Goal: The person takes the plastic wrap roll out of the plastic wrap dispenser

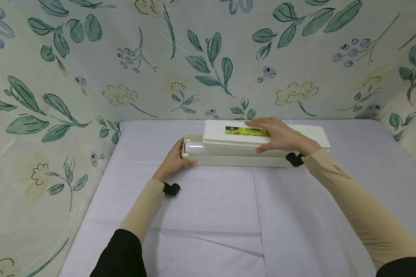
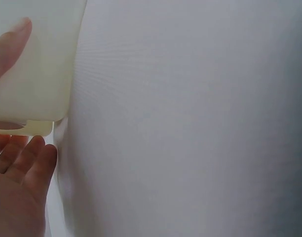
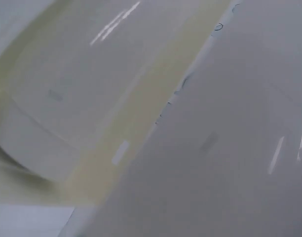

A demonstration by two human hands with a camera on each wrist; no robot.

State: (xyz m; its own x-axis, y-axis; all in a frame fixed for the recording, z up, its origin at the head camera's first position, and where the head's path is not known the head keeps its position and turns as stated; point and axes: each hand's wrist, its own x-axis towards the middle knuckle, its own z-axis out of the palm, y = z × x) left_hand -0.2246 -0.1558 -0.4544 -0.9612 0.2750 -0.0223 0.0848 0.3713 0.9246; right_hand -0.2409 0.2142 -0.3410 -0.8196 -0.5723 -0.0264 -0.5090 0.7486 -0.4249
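A long off-white cling film box [image 1: 235, 160] lies across the table in the head view. Its white lid [image 1: 215, 131], with a yellow-green label, sits off to the right, tilted over the trough. At the left end a film roll [image 1: 195, 147] shows inside; the right wrist view also shows the roll [image 3: 92, 84] close up. My left hand [image 1: 173, 158] grips the box's left end, thumb at the front wall and fingers round the end. With fingers on top and thumb at the front edge, my right hand [image 1: 280, 135] holds the lid.
A white cloth [image 1: 208, 207] with fold creases covers the table. Behind and to both sides hangs a leaf-and-flower patterned fabric [image 1: 159, 84], close behind the table's back edge. Small black wrist cameras sit at both cuffs.
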